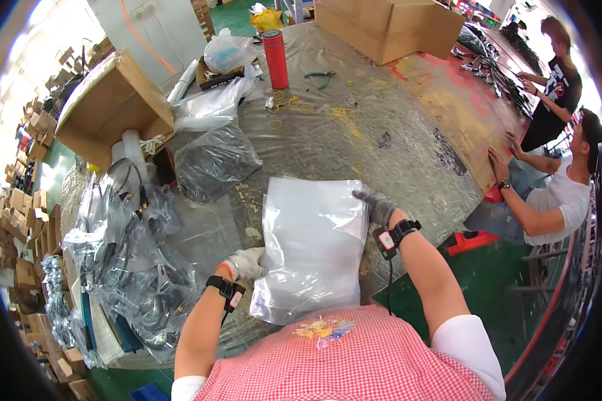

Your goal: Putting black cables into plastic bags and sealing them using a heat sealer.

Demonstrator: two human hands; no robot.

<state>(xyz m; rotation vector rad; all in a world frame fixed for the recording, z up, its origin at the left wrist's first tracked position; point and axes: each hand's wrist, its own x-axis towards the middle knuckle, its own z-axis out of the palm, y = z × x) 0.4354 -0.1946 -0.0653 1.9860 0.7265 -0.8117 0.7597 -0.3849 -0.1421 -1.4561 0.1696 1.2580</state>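
A cluttered table (301,144) stands in a workroom with cartons shelved leftward. At left, bagged cables (134,260) lie heaped below a tipped box (144,83), apparently to leave the middle free. The gloved left hand (247,264), part-curled, touches the bags' lower left edge; a pinch cannot be confirmed. The clear bags (311,247) lie stacked at the near table edge, against the apron (328,354), likely for easy reach. The right hand (378,206), loosely bent, meets their upper right edge, presumably steadying them; its grip cannot be told.
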